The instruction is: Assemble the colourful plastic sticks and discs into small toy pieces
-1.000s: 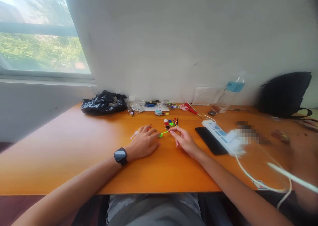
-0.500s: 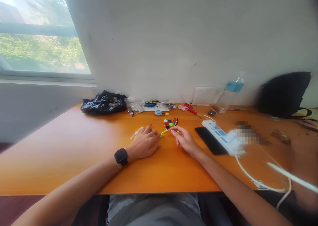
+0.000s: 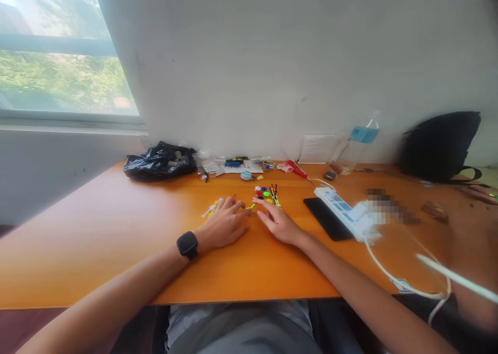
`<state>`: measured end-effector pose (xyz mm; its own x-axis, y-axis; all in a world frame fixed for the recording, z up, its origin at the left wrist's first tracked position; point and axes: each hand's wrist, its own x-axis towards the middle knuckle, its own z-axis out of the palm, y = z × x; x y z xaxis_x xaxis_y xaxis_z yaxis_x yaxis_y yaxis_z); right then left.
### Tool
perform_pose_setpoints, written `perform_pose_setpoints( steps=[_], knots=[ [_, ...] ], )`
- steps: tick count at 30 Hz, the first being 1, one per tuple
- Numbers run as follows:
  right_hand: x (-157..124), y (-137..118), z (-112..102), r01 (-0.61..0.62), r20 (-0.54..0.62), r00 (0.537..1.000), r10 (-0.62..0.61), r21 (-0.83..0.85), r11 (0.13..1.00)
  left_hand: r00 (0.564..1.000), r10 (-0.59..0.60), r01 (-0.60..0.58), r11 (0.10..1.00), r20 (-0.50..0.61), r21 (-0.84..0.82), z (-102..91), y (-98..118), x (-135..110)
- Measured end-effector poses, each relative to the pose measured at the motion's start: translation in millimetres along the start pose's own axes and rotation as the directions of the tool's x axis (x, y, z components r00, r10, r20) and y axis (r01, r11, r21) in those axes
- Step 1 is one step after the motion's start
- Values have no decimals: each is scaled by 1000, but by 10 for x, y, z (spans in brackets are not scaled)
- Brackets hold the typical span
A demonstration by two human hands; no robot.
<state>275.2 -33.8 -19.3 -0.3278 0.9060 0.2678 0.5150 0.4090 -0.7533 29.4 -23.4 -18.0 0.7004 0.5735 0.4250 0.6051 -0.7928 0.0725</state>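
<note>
My left hand (image 3: 225,224), with a black watch at the wrist, rests palm down on the table with bent, spread fingers. White and yellow small plastic pieces (image 3: 210,209) lie beside and partly under its fingers. A thin bright green piece (image 3: 251,207) shows between my two hands, at my left fingertips; whether they press on it is unclear. My right hand (image 3: 280,224) hovers open, index finger stretched toward the green piece and thumb apart. Just beyond it are several coloured discs (image 3: 264,190) and a bunch of thin coloured sticks (image 3: 274,192).
A black plastic bag (image 3: 160,161) lies at the back left, near small packets and a round tin (image 3: 246,175). To the right are a black phone (image 3: 327,218), a white power strip (image 3: 338,204) with cables, a clear bottle (image 3: 358,144) and a black bag (image 3: 438,146). Another person's blurred arm is at far right.
My right hand has shifted left toward the green piece, its fingers straighter. The left hand has barely moved, and the whole view has slid slightly.
</note>
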Motion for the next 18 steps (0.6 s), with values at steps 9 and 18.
perform_pose_setpoints(
  steps=[9, 18],
  knots=[
    [-31, -75, 7, 165, 35, 986, -162, -113, 980, 1000, -10, 10, 1000, -8, 0, 6, 3, 3],
    [2, -99, -152, -149, -108, 978, 177, 230, 962, 998, -33, 32, 999, -46, -23, -53, 5, -2]
  ],
)
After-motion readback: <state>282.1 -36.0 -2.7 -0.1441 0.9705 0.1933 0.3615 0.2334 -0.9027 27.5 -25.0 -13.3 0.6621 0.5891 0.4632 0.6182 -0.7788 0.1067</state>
